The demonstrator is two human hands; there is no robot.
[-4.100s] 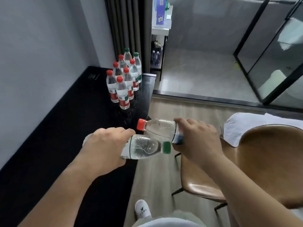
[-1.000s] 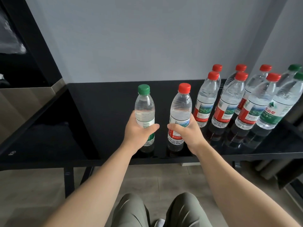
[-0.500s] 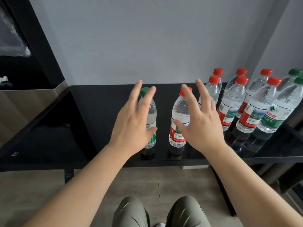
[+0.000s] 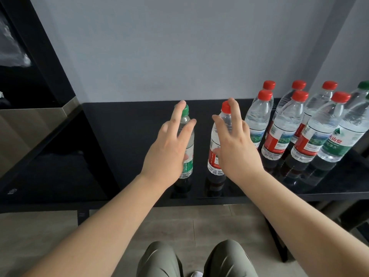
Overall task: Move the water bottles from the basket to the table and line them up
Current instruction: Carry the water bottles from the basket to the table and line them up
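A glossy black table (image 4: pixel 123 136) stands against a grey wall (image 4: pixel 179 47), and its top mirrors whatever stands on it. Near the front edge a green-capped bottle (image 4: pixel 188 166) and a red-capped bottle (image 4: pixel 212 162) stand upright side by side with a gap between them, the green one on the left. To their right more bottles stand upright, packed close in two rows: the front row (image 4: pixel 279 136) has three red caps and then a green-labelled bottle, and the back row (image 4: pixel 299 85) has three red caps and a green one at the frame edge
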